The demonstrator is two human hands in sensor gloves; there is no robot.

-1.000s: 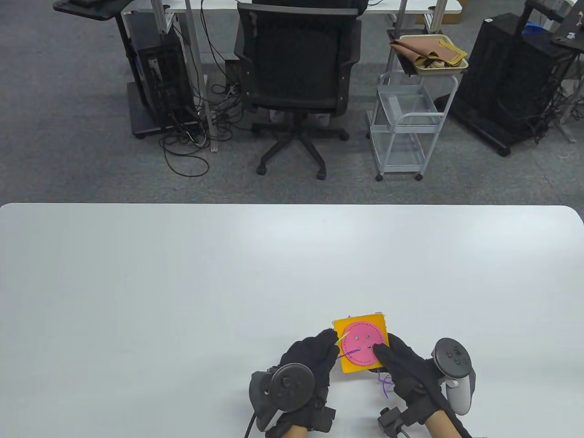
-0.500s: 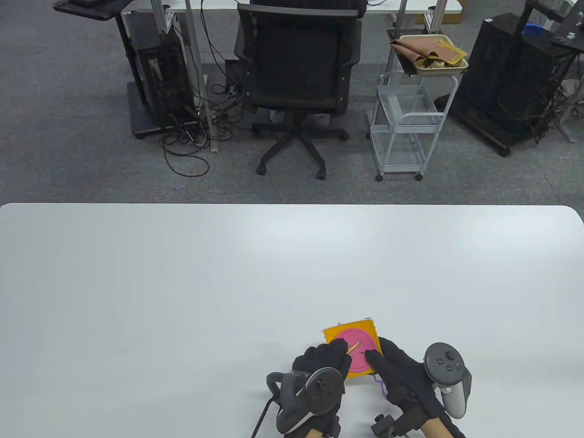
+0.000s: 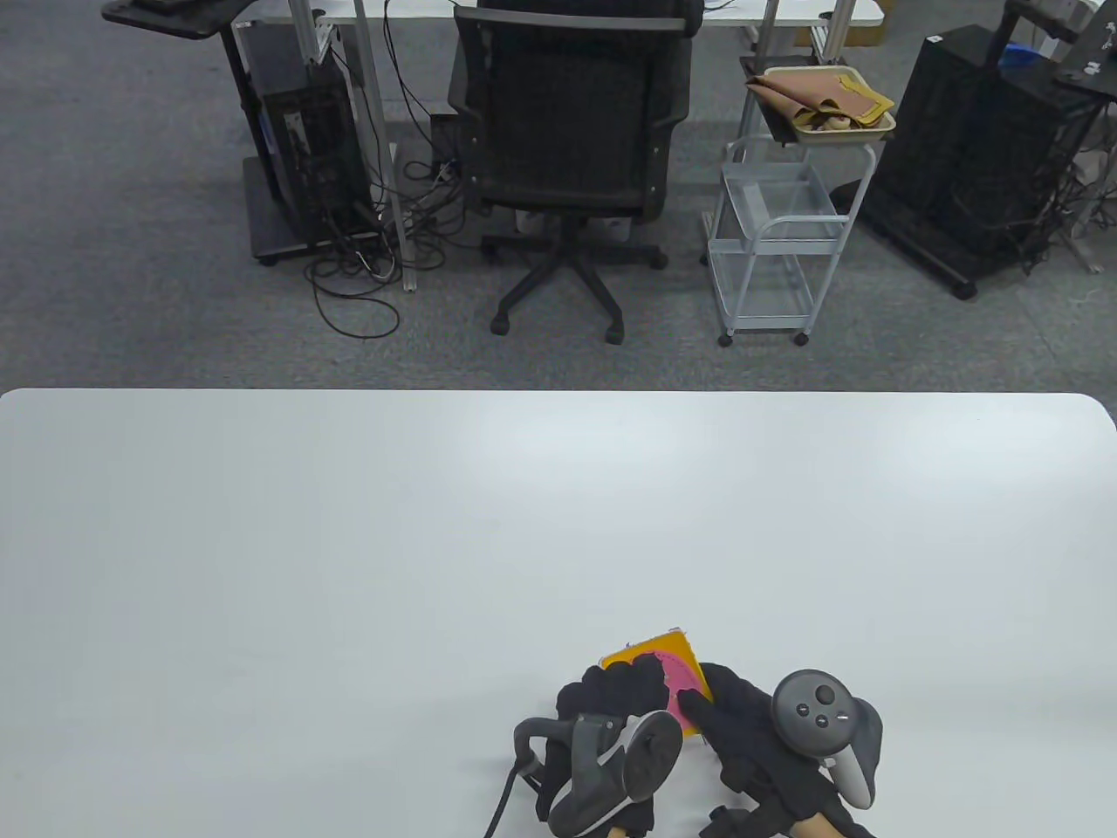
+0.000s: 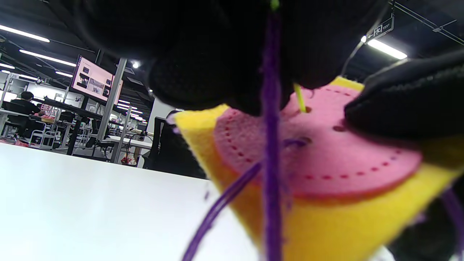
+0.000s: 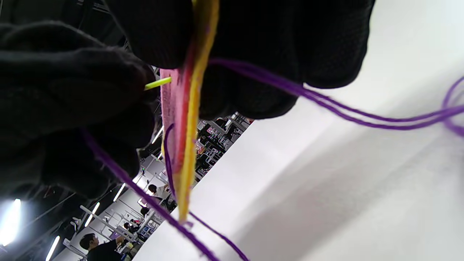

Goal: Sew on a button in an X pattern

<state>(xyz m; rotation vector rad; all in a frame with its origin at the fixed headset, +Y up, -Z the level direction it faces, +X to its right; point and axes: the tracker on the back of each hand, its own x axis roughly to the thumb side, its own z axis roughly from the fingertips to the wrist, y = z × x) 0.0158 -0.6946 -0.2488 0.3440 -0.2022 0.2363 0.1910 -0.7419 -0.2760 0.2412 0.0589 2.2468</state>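
Note:
A yellow felt square [image 3: 641, 653] with a pink felt button [image 3: 678, 679] is held tilted up off the white table near the front edge. My left hand [image 3: 641, 679] pinches a yellow-green needle [image 4: 299, 98] whose tip sits in a hole of the pink button [image 4: 326, 156]. Purple thread [image 4: 271, 145] trails from the needle and from another hole. My right hand [image 3: 702, 696] grips the square's right edge between thumb and fingers. In the right wrist view the felt square [image 5: 192, 108] shows edge-on, with the needle [image 5: 157, 83] entering from the left and thread [image 5: 326, 105] hanging behind.
The white table [image 3: 349, 541] spreads far and left of the hands. Beyond its far edge stand an office chair [image 3: 572, 131] and a white wire cart [image 3: 777, 236]. Loose thread hangs toward the table under the right hand.
Both hands have drawn the felt piece toward the near edge and tilted it up. The needle, earlier held at the button's left side, now has its tip in a hole.

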